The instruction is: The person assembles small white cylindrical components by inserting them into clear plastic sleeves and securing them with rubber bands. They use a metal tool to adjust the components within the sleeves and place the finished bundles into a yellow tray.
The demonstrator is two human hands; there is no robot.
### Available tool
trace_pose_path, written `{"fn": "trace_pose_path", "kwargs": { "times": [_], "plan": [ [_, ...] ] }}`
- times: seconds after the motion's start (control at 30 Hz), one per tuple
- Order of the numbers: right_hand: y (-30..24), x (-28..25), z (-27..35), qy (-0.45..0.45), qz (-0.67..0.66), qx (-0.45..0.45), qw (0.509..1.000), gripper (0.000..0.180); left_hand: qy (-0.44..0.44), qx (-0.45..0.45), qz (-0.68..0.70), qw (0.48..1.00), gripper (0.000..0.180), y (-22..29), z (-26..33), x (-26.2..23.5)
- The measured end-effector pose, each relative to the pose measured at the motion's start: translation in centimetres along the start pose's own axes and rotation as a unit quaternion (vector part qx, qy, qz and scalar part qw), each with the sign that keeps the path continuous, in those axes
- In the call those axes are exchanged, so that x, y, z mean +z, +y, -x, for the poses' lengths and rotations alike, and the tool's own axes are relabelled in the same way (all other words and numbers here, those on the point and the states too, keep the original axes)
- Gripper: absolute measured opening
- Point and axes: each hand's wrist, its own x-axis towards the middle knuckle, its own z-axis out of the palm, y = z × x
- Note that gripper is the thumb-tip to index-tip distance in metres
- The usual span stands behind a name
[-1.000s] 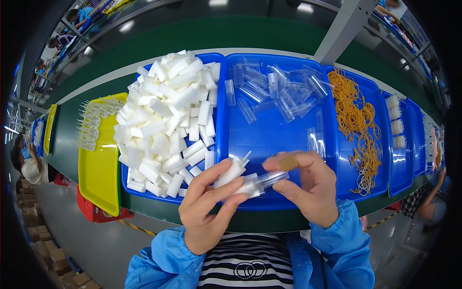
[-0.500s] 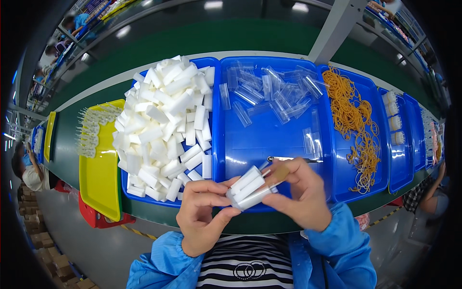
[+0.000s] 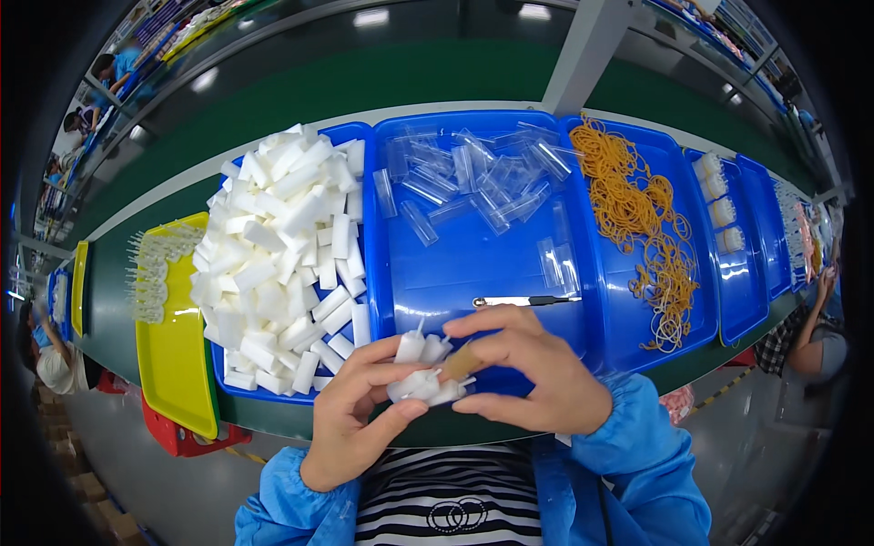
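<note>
My left hand (image 3: 360,414) is closed around a small cluster of white plastic pieces with thin tips (image 3: 419,384), some with clear parts around them. It holds them just over the near edge of the middle blue tray. My right hand (image 3: 551,378) is at the right side of the cluster, thumb and fingers apart. A tan finger cot (image 3: 462,362) covers one right fingertip, which touches the pieces. Beyond my hands, a slim metal tool with a black handle (image 3: 546,299) lies in the middle blue tray (image 3: 437,282) along with loose clear plastic sleeves (image 3: 492,182).
On the left, white blocks (image 3: 273,246) are heaped in a blue tray. Left of it, a yellow tray (image 3: 173,373) carries small white pronged parts (image 3: 159,264). To the right, a blue tray holds orange rubber bands (image 3: 628,191). A grey post (image 3: 587,59) rises behind. Other people sit farther off.
The cluster has been turned, so thin tips now show in place of the long white sides. My right thumb has come away from it. The whole view has shifted slightly.
</note>
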Motion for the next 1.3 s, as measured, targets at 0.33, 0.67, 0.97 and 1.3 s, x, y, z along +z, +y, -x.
{"fn": "trace_pose_path", "kwargs": {
  "times": [0.33, 0.67, 0.97, 1.3],
  "plan": [
    [3.6, -3.9, -1.0, 0.073, 0.505, 0.101, 0.854, 0.038, 0.046, 0.041, -0.047, 0.997, 0.032, -0.5, -0.4, 1.2],
    [-1.6, 0.3, -2.0, 0.186, -0.197, 0.164, 0.948, 0.028, 0.103, 0.042, -0.067, 0.992, 0.029, -0.5, -0.2, 1.2],
    [-1.7, -0.4, -1.4, 0.071, 0.017, 0.1, 0.992, 0.037, 0.129, 0.039, -0.062, 0.989, 0.03, -0.7, 0.0, 1.4],
    [0.3, 3.1, 0.5, 0.177, -0.003, 0.012, 0.984, 0.026, 0.164, 0.039, 0.032, 0.985, 0.022, -0.1, -0.4, 2.1]
  ]
}}
